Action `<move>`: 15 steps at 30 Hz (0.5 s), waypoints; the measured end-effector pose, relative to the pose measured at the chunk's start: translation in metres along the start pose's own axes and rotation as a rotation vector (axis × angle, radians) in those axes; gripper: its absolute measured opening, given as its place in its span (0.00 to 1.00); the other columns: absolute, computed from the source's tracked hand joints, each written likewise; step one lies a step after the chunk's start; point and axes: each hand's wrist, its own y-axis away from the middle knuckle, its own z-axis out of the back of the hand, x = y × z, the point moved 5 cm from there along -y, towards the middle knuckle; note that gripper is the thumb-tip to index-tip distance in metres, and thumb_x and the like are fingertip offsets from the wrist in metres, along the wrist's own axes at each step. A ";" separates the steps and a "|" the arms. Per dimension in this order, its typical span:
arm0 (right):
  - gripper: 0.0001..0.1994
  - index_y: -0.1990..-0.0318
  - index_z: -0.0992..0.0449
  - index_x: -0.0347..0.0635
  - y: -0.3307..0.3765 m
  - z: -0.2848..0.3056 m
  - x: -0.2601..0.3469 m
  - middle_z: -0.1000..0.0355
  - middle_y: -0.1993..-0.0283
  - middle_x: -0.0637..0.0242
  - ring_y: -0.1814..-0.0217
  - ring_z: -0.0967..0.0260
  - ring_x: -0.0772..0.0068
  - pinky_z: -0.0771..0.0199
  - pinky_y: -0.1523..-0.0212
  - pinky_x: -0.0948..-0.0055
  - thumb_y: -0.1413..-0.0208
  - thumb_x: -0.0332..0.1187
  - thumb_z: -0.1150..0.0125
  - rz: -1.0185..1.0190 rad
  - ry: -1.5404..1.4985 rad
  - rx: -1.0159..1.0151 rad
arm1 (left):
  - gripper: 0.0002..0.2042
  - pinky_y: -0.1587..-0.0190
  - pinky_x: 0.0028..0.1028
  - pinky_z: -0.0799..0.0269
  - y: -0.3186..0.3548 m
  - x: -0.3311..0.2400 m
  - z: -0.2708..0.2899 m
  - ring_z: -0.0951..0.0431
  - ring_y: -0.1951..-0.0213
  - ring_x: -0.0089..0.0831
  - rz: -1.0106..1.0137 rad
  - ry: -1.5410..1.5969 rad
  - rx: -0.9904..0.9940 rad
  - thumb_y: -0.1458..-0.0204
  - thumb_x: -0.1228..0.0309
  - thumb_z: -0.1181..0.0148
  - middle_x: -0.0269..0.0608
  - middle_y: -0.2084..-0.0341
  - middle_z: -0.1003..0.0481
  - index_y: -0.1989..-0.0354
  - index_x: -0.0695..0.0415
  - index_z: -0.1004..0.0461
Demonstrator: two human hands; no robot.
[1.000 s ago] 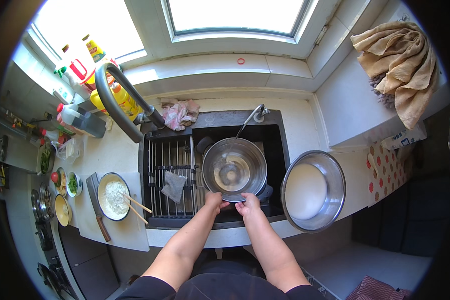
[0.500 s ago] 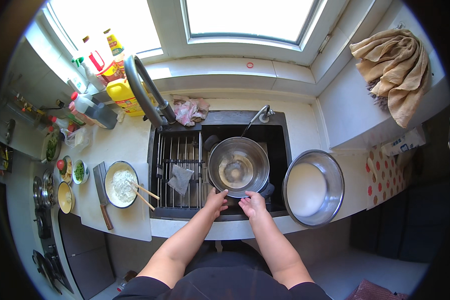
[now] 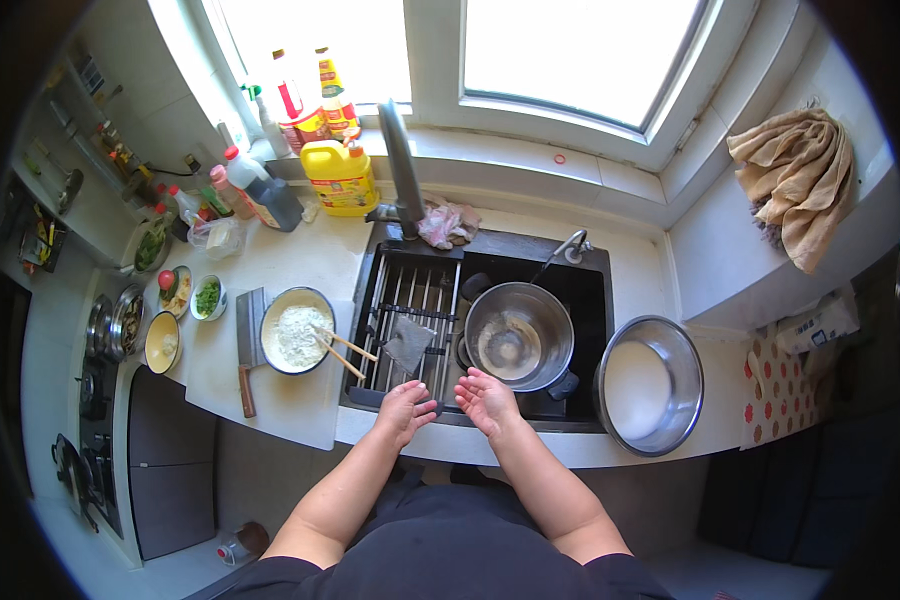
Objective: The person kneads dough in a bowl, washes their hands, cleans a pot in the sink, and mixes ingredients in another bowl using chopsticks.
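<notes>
Both my hands are empty over the front edge of the dark sink (image 3: 590,405). My left hand (image 3: 405,412) hovers by the metal drying rack (image 3: 382,340), on which a grey mesh piece (image 3: 408,345) lies. My right hand (image 3: 487,402) is close to the near side of a steel pot (image 3: 560,360) in the sink, palm turned inward, fingers spread. A little cloudy residue shows in the pot's bottom. To the right, a steel basin (image 3: 685,385) holds milky white liquid (image 3: 638,390). A bowl of white flour (image 3: 298,338) with chopsticks (image 3: 345,352) stands on the left.
A cleaver (image 3: 250,345) lies on the white cutting board (image 3: 300,415) beside small bowls of chopped greens (image 3: 207,298) and other food. A tall faucet (image 3: 398,165) rises behind the rack, near a yellow jug (image 3: 338,180). A small tap (image 3: 572,245) bends over the sink.
My hands have come away from the pot's near rim and moved left and toward me. My view has turned left. The pot stays in the sink.
</notes>
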 end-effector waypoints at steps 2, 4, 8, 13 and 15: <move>0.17 0.51 0.36 0.40 0.004 -0.021 -0.017 0.32 0.60 0.60 0.63 0.32 0.67 0.27 0.63 0.69 0.49 0.25 0.45 -0.021 0.079 0.050 | 0.17 0.59 0.41 0.29 0.011 -0.012 0.021 0.28 0.60 0.39 0.009 0.037 0.019 0.47 0.69 0.45 0.43 0.59 0.32 0.50 0.56 0.40; 0.17 0.51 0.36 0.40 -0.003 -0.036 -0.040 0.32 0.59 0.59 0.63 0.31 0.68 0.27 0.63 0.69 0.49 0.24 0.44 -0.029 0.194 0.094 | 0.16 0.58 0.42 0.29 0.014 -0.020 0.046 0.28 0.60 0.39 0.013 0.082 0.023 0.46 0.68 0.46 0.43 0.60 0.32 0.51 0.56 0.39; 0.28 0.43 0.40 0.41 -0.007 -0.080 -0.105 0.32 0.55 0.60 0.62 0.29 0.67 0.27 0.63 0.70 0.53 0.24 0.38 -0.096 0.376 0.169 | 0.16 0.57 0.45 0.31 0.021 -0.042 0.110 0.31 0.60 0.41 -0.052 0.215 -0.103 0.45 0.66 0.50 0.45 0.59 0.35 0.51 0.58 0.41; 0.46 0.32 0.65 0.58 -0.032 -0.145 -0.152 0.36 0.56 0.66 0.62 0.31 0.71 0.28 0.65 0.69 0.52 0.27 0.36 0.153 0.292 0.122 | 0.20 0.55 0.48 0.36 0.011 -0.108 0.189 0.34 0.57 0.41 -0.268 0.209 -0.251 0.47 0.62 0.50 0.42 0.56 0.37 0.48 0.54 0.42; 0.37 0.34 0.56 0.59 -0.041 -0.169 -0.151 0.34 0.60 0.70 0.65 0.33 0.77 0.30 0.69 0.75 0.48 0.30 0.40 0.343 0.200 0.145 | 0.18 0.53 0.47 0.37 -0.005 -0.135 0.212 0.32 0.56 0.39 -0.325 0.213 -0.174 0.46 0.61 0.52 0.41 0.54 0.35 0.48 0.52 0.41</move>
